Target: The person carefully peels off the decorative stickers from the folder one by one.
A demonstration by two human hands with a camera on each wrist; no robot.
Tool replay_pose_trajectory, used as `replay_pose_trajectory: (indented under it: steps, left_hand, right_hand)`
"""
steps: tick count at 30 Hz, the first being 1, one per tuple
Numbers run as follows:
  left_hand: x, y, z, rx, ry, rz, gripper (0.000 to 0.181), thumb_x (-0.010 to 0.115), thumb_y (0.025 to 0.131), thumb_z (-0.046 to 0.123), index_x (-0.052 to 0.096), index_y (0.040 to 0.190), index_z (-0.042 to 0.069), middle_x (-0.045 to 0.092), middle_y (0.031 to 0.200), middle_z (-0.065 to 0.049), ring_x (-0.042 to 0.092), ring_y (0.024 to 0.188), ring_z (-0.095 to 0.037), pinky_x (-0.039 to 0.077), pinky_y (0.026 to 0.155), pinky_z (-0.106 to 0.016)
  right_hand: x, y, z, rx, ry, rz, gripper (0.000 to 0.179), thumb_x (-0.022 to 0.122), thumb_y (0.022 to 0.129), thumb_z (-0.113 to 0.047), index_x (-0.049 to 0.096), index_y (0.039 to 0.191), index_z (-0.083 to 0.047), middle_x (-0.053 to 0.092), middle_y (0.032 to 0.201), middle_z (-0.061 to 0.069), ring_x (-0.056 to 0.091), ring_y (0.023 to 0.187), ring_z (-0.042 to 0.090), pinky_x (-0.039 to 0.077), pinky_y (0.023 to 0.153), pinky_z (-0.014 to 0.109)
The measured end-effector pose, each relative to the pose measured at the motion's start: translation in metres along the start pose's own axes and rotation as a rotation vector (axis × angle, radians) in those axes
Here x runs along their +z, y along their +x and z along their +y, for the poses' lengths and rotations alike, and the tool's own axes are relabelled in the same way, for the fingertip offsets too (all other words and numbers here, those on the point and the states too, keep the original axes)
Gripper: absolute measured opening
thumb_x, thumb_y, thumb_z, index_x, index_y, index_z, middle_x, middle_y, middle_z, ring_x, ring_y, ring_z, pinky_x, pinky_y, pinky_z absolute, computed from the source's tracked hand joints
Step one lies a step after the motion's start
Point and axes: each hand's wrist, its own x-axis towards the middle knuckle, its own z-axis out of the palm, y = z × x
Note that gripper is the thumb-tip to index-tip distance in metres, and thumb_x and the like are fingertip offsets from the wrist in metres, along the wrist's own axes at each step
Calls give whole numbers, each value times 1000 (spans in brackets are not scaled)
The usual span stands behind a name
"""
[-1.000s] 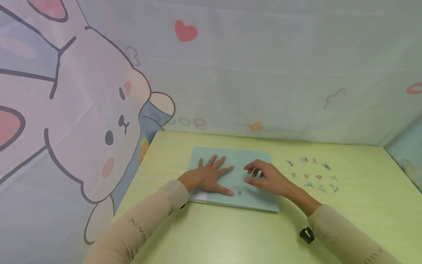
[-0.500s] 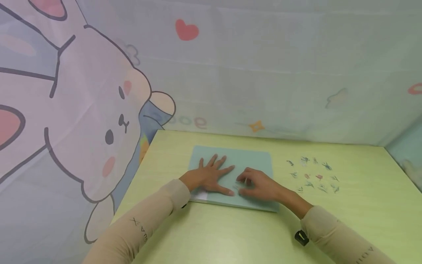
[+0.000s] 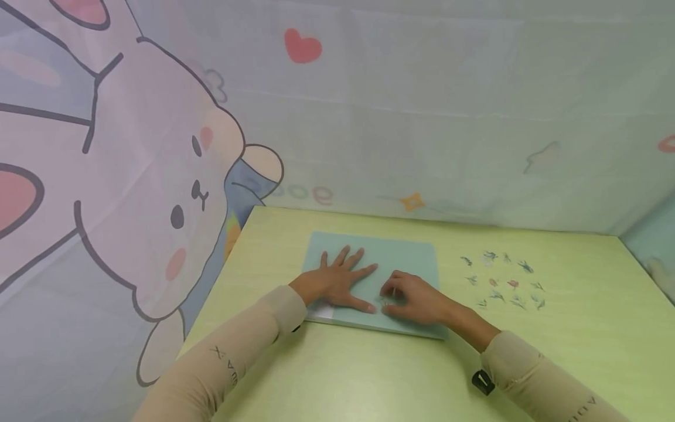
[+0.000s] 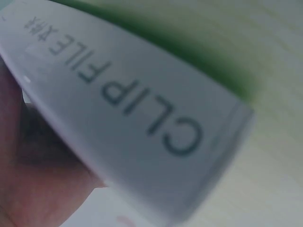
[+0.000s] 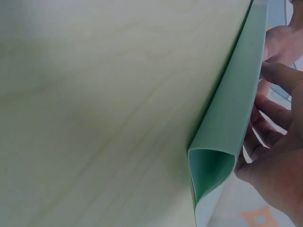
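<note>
A mint-green clip file folder [image 3: 406, 252] lies flat on the table, its white spine [image 4: 142, 104] lettered in the left wrist view. My left hand [image 3: 334, 284] rests on its left part, palm down, fingers spread. To the right of that thumb, my right hand [image 3: 413, 298] has its fingers curled low over the folder. Between its thumb and index finger shows a small plant sticker [image 3: 382, 301], which they seem to pinch at its edges. The right wrist view has the curled right fingers [image 5: 270, 111] at the folder's top face; the sticker is hidden there.
Several small plant and flower stickers lie scattered on the yellow-green table [image 3: 327, 375] right of the folder, among them a red flower sticker [image 3: 513, 283]. A printed cloth [image 3: 422, 117] with a cartoon rabbit hangs behind and to the left.
My right hand has come down and left to the plant sticker, its thumb and index finger now at it. The left hand has stayed in place on the folder.
</note>
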Motion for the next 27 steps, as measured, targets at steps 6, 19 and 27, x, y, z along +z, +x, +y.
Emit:
replay_pose_trajectory:
  steps: [6, 19, 27]
  left_hand:
    - [-2, -2, 1, -1, -3, 1, 106, 54, 88, 88, 10, 172, 39, -10, 179, -4, -12, 163, -36, 4, 121, -75]
    - [3, 2, -2, 5, 10, 0, 107, 48, 86, 93, 5, 171, 42, -13, 178, -3, -14, 162, -36, 3, 121, -76]
    - [4, 3, -2, 0, 11, 10, 107, 51, 87, 91, 6, 171, 42, -12, 178, -2, -13, 163, -36, 3, 121, -75]
  right_hand:
    - [2, 1, 1, -10, -19, 19, 19, 78, 96, -19, 74, 110, -8, 65, 105, 1, 60, 90, 17, 52, 83, 37]
    - [7, 3, -4, 12, 17, 63, 10, 76, 94, -12, 71, 103, -9, 61, 94, -3, 55, 85, 11, 50, 80, 35]
    - [10, 4, -7, 14, 41, 107, 8, 77, 96, -10, 70, 97, -8, 63, 86, -3, 56, 79, 11, 50, 73, 31]
